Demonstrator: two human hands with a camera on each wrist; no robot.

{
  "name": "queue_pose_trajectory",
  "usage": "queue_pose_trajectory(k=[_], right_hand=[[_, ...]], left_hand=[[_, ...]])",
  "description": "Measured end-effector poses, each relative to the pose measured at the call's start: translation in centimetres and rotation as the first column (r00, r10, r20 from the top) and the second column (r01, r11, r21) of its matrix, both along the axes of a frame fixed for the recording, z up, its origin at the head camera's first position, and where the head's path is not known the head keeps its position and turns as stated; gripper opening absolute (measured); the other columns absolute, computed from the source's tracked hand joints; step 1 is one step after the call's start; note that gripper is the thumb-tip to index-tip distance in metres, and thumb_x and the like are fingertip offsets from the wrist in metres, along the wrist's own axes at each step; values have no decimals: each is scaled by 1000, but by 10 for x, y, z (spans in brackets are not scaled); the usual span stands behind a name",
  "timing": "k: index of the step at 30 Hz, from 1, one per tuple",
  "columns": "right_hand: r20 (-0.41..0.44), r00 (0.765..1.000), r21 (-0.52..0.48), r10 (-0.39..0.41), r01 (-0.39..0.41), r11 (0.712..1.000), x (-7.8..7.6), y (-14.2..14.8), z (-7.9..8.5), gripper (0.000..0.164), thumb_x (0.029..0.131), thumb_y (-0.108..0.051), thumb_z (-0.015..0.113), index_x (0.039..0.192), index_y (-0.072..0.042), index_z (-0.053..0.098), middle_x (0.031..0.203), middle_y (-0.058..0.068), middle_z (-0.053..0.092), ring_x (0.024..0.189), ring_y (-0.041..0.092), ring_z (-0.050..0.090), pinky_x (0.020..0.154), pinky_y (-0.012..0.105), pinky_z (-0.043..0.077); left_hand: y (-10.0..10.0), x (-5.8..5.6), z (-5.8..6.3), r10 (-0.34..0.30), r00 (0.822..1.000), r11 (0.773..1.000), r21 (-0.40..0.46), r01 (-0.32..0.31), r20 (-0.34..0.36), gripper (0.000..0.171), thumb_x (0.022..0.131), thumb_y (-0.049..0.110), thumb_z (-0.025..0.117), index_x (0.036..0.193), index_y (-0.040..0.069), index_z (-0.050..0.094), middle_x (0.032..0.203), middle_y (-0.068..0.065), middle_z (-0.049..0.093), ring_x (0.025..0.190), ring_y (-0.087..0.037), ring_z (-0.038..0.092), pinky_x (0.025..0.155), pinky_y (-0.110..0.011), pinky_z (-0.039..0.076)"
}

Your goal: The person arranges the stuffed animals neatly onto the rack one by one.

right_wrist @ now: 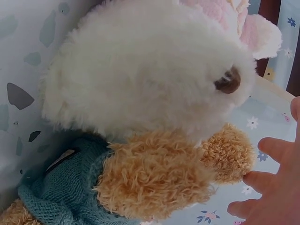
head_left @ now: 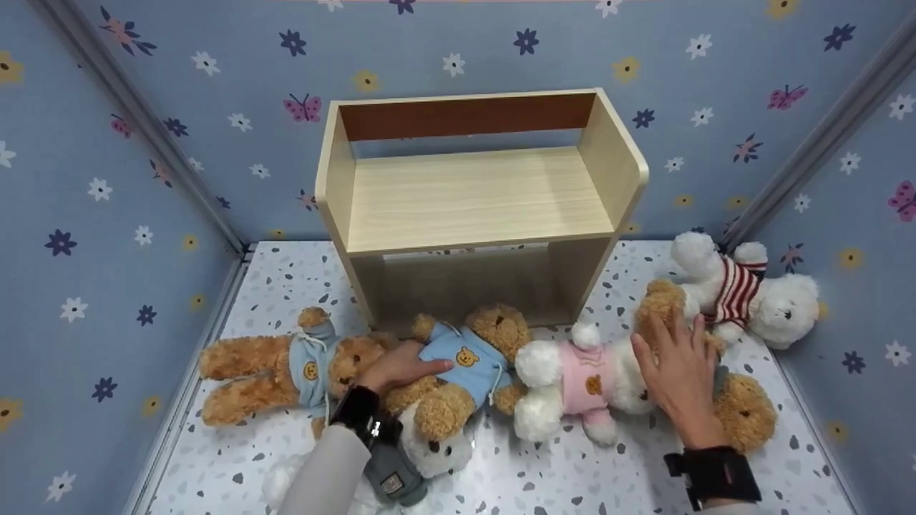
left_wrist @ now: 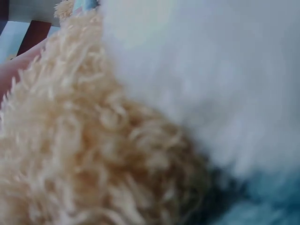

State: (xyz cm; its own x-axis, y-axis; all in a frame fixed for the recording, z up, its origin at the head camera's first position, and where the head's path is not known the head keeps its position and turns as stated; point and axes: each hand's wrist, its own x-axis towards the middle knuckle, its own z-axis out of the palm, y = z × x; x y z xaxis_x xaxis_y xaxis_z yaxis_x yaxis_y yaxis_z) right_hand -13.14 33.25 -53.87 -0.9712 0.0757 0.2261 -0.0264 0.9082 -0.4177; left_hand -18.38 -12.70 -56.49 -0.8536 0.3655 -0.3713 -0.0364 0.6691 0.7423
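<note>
My left hand (head_left: 401,368) holds a curly brown teddy bear in a blue hoodie (head_left: 465,357) near its hip. The thumb lies across the front, and the other fingers are hidden behind the bear. Its foot overlaps the head of a white bear in grey clothes (head_left: 436,447). In the left wrist view, curly brown fur (left_wrist: 93,140) and blurred white fur fill most of the picture. My right hand (head_left: 676,372), fingers spread, is over the legs of a brown bear in a teal sweater (right_wrist: 70,183). Beside that bear lies a white bear in pink (head_left: 587,375).
A pale wooden two-tier shelf (head_left: 479,193) stands against the flowered back wall. Another brown bear in a light-blue hoodie (head_left: 311,368) lies at the left. A white bear in a striped sweater (head_left: 737,290) lies in the right corner. Side panels (head_left: 93,272) enclose the speckled floor.
</note>
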Motion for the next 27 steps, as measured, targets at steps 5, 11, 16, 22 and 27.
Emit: queue_pose_trajectory(k=[5,11,16,22,27], right_hand=[[-50,998,-4,23,-24,1000,0,-7,-1,65,107,-50,48,155,-7,46,166,25,25,154,52,6,116,76,8],[-223,973,18,59,-56,998,-3,-21,-2,56,104,-39,58,149,-5,54,156,26,43,149,52,25,115,73,19],[-373,921,22,114,-114,993,-3,-35,-4,52,101,-29,64,144,-1,58,150,24,53,141,52,40,116,70,25],[-492,849,-6,196,-228,974,-4,-50,-2,43,97,-16,68,135,2,65,142,25,60,137,50,47,113,66,34],[-490,844,-34,216,-267,963,-3,-61,-4,36,99,-15,67,130,3,68,140,25,61,140,48,45,113,65,35]], left_hand=[[-4,4,1,14,1000,996,89,-14,-4,47,95,51,72,92,5,69,83,-3,61,75,-21,60,67,-37,52],[-5,9,4,-15,999,983,179,24,-50,32,99,43,69,88,13,68,77,3,59,72,-14,58,68,-32,51],[-2,12,6,-33,990,974,219,64,-140,27,102,36,67,102,9,72,91,-2,68,86,-18,64,81,-41,54],[1,18,13,35,996,949,315,-10,-76,23,102,29,69,103,6,70,92,-1,67,86,-17,62,81,-37,53],[3,18,14,61,998,919,391,-46,-28,25,100,26,72,109,3,70,95,-3,69,87,-17,63,81,-35,53]])
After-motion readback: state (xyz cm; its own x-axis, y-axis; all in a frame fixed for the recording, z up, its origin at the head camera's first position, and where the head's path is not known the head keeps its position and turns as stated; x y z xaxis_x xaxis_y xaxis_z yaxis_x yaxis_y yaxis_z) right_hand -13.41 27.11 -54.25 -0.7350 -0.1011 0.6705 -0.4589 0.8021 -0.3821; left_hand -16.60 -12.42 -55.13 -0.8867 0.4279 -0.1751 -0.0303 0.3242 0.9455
